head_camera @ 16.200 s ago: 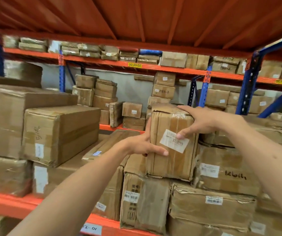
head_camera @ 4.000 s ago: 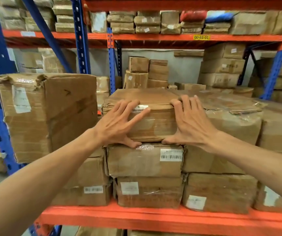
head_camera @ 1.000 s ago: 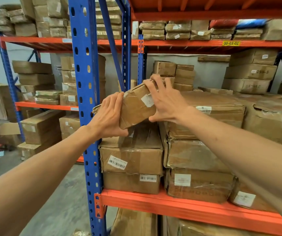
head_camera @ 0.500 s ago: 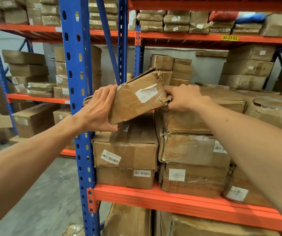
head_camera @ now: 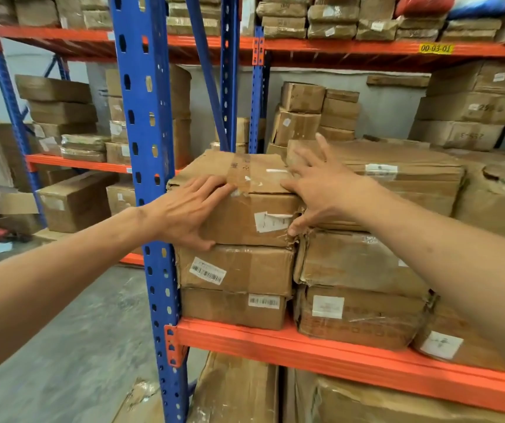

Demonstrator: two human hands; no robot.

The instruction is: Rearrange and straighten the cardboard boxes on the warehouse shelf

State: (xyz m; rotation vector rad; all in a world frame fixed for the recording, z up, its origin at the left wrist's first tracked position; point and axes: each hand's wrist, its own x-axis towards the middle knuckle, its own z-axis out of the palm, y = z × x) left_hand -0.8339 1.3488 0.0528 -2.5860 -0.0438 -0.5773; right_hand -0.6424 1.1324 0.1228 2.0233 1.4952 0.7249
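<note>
head | left hand [head_camera: 184, 212] splayed flat on top box [head_camera: 245, 206]; right hand [head_camera: 321, 190] spread, thumb at its corner

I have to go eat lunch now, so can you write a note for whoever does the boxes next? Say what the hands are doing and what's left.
Left hand: flat, open, on the top box's left front corner.
Right hand: open, on its right side, thumb at the lower corner.
That box sits level on a stack of two beside the blue upright, on the orange shelf.
Done: box placed on the stack.
Left: nudge it square with the boxes below, then straighten the crumpled stack on the right.
</note>
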